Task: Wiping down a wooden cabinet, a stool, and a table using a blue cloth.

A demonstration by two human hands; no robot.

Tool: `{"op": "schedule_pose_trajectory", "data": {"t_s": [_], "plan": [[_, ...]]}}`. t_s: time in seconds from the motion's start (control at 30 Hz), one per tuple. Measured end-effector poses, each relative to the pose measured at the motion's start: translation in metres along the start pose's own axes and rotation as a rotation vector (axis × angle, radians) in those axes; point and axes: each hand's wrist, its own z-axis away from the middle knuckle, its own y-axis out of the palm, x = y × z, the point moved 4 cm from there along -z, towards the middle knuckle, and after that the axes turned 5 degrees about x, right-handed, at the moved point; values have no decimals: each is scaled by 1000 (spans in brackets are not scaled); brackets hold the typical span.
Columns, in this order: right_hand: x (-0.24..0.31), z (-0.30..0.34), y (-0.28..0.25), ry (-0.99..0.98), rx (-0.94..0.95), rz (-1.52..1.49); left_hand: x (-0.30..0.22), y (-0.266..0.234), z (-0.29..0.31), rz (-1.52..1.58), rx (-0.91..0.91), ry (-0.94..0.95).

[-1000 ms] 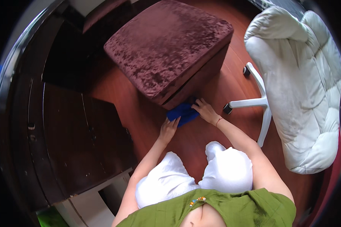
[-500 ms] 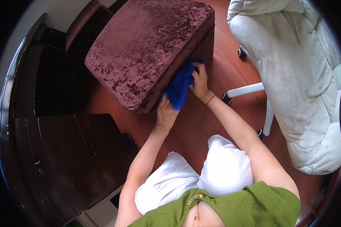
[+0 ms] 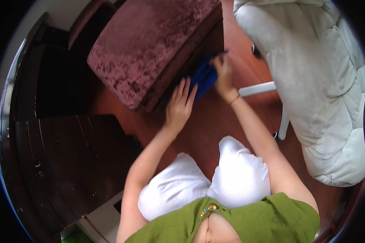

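Observation:
A blue cloth point(image 3: 203, 79) hangs along the front side of a dark red velvet ottoman point(image 3: 138, 52). My left hand point(image 3: 180, 106) has its fingers stretched out and a little apart, lying against the cloth's left part. At the cloth's upper right end, my right hand point(image 3: 223, 75) is closed on it, thumb and fingers bent together. Motion blurs the cloth and the right fingertips. The side of the ottoman behind the cloth is partly hidden.
To the right stands a padded light-grey office chair point(image 3: 304, 81) with a white wheeled base point(image 3: 257, 88). A dark wooden cabinet point(image 3: 73, 162) is close on the left. Another dark red velvet piece point(image 3: 91, 20) sits at the far left. The floor is reddish wood point(image 3: 202, 121).
My left hand has straightened its fingers over the cloth. My right hand has shifted slightly right and up with the cloth, which now lies more stretched between the hands.

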Motion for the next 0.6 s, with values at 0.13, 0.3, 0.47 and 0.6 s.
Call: {"op": "schedule_pose_trajectory", "data": {"t_s": [0.13, 0.3, 0.47, 0.6], "plan": [[-3, -57, 0, 11, -134, 11, 14, -2, -49, -234, 3, 27], [9, 1, 56, 133, -125, 85, 18, 44, -16, -511, 99, 103], [21, 73, 75, 277, 186, -93, 32, 44, 24, -473, 132, 186], [31, 101, 90, 149, 485, -252, 63, 50, 65, -387, 175, 244]]}}
